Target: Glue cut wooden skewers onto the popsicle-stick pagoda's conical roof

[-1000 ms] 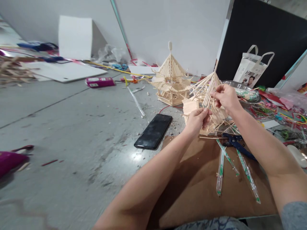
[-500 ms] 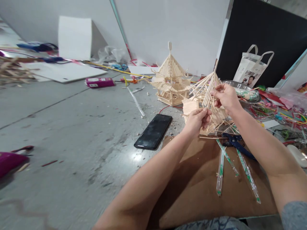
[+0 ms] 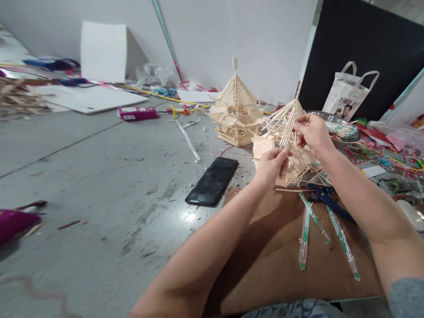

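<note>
A cone-shaped roof frame of thin wooden sticks [image 3: 287, 117], joined at a pointed top, stands before me on the right. My right hand [image 3: 314, 134] pinches sticks on its near right side between thumb and fingers. Just below the frame's lower stick ends, my left hand [image 3: 272, 165] is closed, thumb against fingertips; what it pinches is too small to make out. Under and behind the hands are flat stick panels [image 3: 263, 145] and loose sticks. A stick-built pavilion model [image 3: 236, 106] with tiered roofs rests on the floor, left of the frame.
A black phone [image 3: 212, 182] lies on the grey floor left of my arms. Blue-handled cutters [image 3: 326, 196] and plastic-wrapped stick packets [image 3: 342, 243] lie on the brown board [image 3: 265, 274]. Behind my right hand are a metal tray [image 3: 351, 136] and a white bag [image 3: 346, 97].
My left hand has shifted very slightly at the lower stick ends. My right hand keeps its pinch on the roof frame, almost still.
</note>
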`<state>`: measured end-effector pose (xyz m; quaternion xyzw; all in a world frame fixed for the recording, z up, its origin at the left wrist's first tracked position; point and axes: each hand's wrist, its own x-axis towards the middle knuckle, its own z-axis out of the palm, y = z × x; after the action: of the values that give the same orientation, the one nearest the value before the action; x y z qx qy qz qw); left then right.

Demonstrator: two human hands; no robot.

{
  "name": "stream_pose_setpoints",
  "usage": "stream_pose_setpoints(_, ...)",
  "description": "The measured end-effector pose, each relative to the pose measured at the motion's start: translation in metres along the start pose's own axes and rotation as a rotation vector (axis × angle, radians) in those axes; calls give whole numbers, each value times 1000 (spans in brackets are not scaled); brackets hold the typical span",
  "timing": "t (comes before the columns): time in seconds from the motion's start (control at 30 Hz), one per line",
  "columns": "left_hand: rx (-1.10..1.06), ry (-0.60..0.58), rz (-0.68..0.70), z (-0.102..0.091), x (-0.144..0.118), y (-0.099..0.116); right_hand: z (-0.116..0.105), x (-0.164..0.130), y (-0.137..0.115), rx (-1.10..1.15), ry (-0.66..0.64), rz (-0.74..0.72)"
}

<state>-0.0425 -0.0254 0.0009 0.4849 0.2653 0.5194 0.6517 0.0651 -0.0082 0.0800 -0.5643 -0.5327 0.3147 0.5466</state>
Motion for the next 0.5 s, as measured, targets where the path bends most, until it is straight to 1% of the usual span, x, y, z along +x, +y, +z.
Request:
stream_pose_setpoints(0.27,29,3,-13,-1,1,0,1,3,0,15,46,-35)
stream_pose_setpoints(0.5,25,11,-18,-1,1,0,3,4,-1,-7,56,-52)
